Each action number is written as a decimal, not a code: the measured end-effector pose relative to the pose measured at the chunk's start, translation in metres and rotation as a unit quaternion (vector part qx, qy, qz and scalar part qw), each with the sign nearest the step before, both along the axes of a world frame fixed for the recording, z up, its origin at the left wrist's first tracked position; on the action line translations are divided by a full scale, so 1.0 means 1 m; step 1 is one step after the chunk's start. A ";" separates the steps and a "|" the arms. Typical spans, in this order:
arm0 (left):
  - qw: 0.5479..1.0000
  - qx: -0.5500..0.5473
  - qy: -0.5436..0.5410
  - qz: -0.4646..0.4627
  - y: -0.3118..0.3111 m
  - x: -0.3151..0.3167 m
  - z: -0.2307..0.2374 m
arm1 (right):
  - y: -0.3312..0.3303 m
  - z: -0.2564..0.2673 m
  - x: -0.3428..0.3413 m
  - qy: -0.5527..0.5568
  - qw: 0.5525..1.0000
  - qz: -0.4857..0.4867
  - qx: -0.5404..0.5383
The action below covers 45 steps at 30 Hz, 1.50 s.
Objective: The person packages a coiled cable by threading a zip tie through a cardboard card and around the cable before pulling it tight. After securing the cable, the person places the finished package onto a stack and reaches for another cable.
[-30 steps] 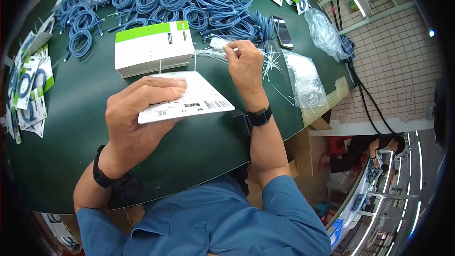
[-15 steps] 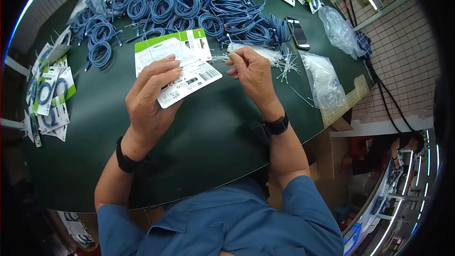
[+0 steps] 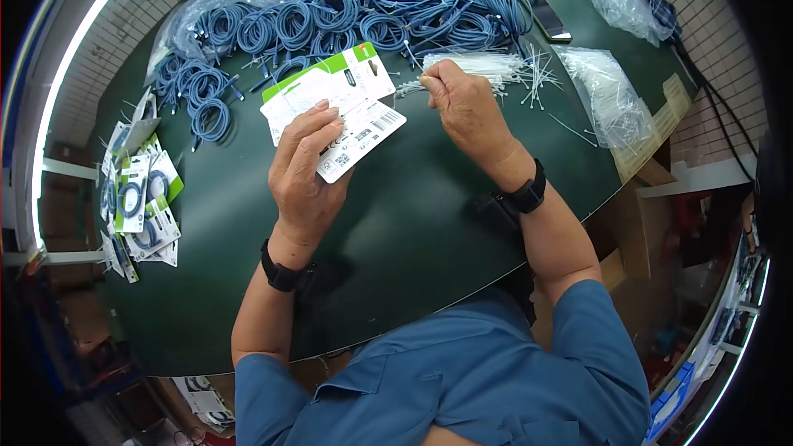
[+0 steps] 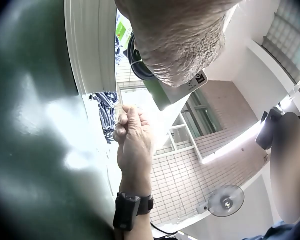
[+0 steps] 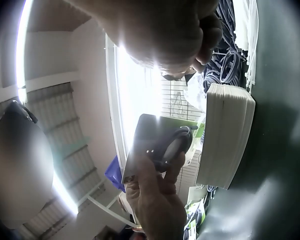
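Note:
My left hand (image 3: 310,169) holds a white packaging card (image 3: 363,136), printed side with barcode up, fingers on top and thumb beneath. In the right wrist view a coiled dark cable (image 5: 177,147) shows on the card's other face, next to the fingers. My right hand (image 3: 471,111) is raised to the right of the card, thumb and index finger pinched round a thin white cable tie (image 3: 410,53) that sticks up from the fingertips. Behind the held card stands a thick stack of white and green cards (image 5: 225,137), partly hidden by it in the head view.
Blue coiled cables (image 3: 330,16) heap along the back. Loose white cable ties (image 3: 479,66) lie beyond the right hand, with a bag of ties (image 3: 607,99) and a phone (image 3: 543,15) farther right. Carded cables (image 3: 140,198) pile up at the left.
The left hand has turned the card so that its printed side faces up more squarely. The right hand has come away from the tie pile with a cable tie. The head view has shifted.

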State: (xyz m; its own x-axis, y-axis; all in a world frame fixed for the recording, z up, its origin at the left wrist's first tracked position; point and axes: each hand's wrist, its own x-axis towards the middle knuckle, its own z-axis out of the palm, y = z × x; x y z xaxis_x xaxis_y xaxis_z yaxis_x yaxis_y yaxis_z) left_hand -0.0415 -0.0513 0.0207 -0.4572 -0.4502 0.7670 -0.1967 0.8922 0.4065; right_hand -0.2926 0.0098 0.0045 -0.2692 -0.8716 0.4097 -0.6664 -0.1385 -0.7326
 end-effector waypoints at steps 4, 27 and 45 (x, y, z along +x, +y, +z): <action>1.000 -0.010 0.007 0.001 0.000 -0.002 -0.003 | -0.004 -0.008 -0.004 0.103 0.993 0.011 -0.065; 0.995 -0.049 0.055 -0.060 -0.002 0.002 -0.006 | 0.029 0.035 0.050 -0.065 0.939 0.241 -0.236; 0.995 -0.076 0.034 -0.053 0.001 -0.001 -0.005 | 0.028 0.029 0.049 -0.137 0.942 0.246 -0.181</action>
